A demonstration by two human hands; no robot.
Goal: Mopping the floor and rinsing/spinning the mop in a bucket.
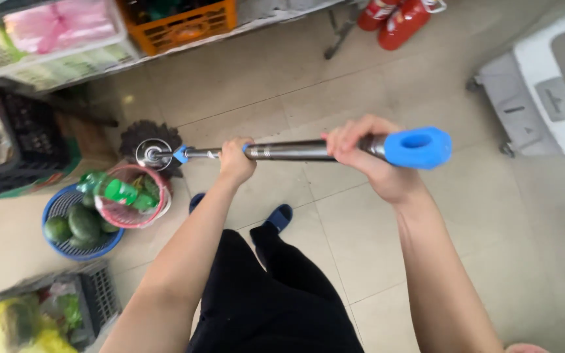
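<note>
Both hands are gripping a mop: the left hand (237, 160) is wrapping its fingers round the smooth steel pole (289, 151) midway, while the right hand (367, 157) is curling tight just below the chunky blue plastic end cap (418, 147). The pole is running down to a round metal disc (154, 153) over the dark shaggy mop head (152, 137), which is lying on the glossy beige tiled floor (335, 85). Nearby are sitting a red mesh basket (132, 196) and a blue basket (76, 225) of green fruit.

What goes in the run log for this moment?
left hand: grips steel mop pole mid-shaft | right hand: grips near blue plastic end cap | dark mop head: on tiled floor
</note>
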